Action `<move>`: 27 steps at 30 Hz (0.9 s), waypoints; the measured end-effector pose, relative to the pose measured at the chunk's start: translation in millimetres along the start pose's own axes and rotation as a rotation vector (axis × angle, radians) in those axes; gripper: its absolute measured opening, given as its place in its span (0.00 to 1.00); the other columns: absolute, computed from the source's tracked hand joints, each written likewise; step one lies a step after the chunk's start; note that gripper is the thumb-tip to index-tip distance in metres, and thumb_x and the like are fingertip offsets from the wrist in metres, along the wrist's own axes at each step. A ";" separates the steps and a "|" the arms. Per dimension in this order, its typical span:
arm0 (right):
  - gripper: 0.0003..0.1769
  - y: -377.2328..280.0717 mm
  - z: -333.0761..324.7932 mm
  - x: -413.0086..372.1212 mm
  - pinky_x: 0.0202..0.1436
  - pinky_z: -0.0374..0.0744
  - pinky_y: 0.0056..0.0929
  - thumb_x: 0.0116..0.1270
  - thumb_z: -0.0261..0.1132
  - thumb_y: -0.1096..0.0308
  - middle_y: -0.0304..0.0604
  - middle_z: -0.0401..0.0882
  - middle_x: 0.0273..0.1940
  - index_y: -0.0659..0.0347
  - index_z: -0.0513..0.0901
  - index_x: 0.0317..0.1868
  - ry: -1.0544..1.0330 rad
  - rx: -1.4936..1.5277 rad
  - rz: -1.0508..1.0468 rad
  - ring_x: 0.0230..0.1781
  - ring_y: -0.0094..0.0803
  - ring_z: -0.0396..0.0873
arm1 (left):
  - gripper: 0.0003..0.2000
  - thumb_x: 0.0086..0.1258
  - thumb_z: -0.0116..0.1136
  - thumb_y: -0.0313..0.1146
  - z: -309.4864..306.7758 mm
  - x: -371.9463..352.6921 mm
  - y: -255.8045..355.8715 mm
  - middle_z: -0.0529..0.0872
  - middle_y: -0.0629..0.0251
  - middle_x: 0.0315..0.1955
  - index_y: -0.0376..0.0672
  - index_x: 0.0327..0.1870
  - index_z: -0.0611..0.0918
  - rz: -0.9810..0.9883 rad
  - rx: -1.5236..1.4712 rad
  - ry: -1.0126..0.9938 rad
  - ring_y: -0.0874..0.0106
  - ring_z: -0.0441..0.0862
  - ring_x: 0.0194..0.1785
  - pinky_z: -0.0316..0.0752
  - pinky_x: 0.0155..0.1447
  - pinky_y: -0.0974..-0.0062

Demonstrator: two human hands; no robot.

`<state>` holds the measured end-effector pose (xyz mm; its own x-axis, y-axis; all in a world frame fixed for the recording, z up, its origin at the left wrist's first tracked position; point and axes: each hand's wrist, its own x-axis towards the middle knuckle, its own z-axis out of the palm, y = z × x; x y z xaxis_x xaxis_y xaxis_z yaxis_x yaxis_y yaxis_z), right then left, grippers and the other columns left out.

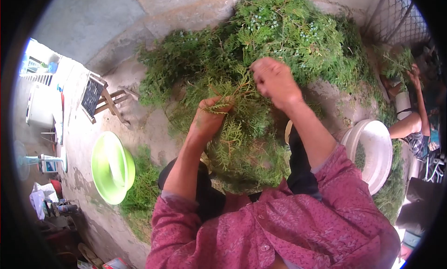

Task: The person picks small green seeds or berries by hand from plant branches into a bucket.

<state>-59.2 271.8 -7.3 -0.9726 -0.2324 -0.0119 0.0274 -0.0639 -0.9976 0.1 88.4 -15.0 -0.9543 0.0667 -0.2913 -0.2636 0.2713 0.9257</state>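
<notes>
My left hand [210,116] is wrapped round a leafy evergreen sprig [240,91] with flat, scale-like foliage, much like arborvitae. The sprig fans out up and to the right from that fist. Close to its upper right end is my right hand [279,85], raised and slightly blurred, with its fingers curled in. Whatever it holds, if anything, is hidden. Beneath both hands, more cut foliage [228,145] lies between my knees. A big heap of evergreen branches [291,38] with small pale berries rests against the wall in front of me.
On my left stand a lime-green basin [129,164] and a small folding stool [108,101], with loose greenery [142,176] beside the basin. A white bucket [385,162] is at my right. Beyond it another person's hand [413,72] holds a sprig [395,64].
</notes>
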 end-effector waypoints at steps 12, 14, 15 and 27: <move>0.14 -16.9 -6.7 -2.6 0.12 0.55 0.10 0.59 0.64 0.67 0.35 0.70 0.29 0.62 0.71 0.41 -0.257 0.210 0.380 0.17 0.14 0.64 | 0.12 0.65 0.53 0.39 -11.9 -4.9 5.0 0.77 0.71 0.22 0.39 0.28 0.79 -0.009 -0.383 0.181 0.80 0.68 0.27 0.65 0.32 0.78; 0.10 -11.2 0.4 -1.7 0.12 0.54 0.11 0.60 0.64 0.66 0.33 0.69 0.25 0.60 0.73 0.36 -0.294 0.179 0.427 0.15 0.13 0.62 | 0.12 0.65 0.54 0.38 -11.9 -4.5 3.1 0.77 0.71 0.22 0.38 0.28 0.79 -0.010 -0.365 0.157 0.81 0.68 0.27 0.65 0.31 0.79; 0.08 -8.8 2.6 -1.1 0.11 0.54 0.11 0.60 0.63 0.66 0.32 0.68 0.22 0.59 0.73 0.31 -0.265 0.189 0.422 0.12 0.12 0.59 | 0.12 0.64 0.54 0.37 -11.9 -4.4 1.4 0.76 0.71 0.21 0.38 0.27 0.79 -0.010 -0.348 0.134 0.82 0.68 0.26 0.64 0.30 0.79; 0.14 -17.8 -24.4 -6.6 0.07 0.50 0.13 0.62 0.60 0.61 0.35 0.67 0.19 0.61 0.74 0.24 -0.398 0.538 0.469 0.08 0.13 0.53 | 0.14 0.65 0.54 0.40 -9.8 -11.7 9.2 0.75 0.71 0.17 0.40 0.25 0.79 0.176 0.147 -0.001 0.83 0.69 0.24 0.65 0.27 0.79</move>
<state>-58.8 298.2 8.9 -0.6804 -0.6715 -0.2935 0.6167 -0.3084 -0.7243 7.5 80.7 -0.7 -0.9837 0.1261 -0.1282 -0.0693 0.3922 0.9173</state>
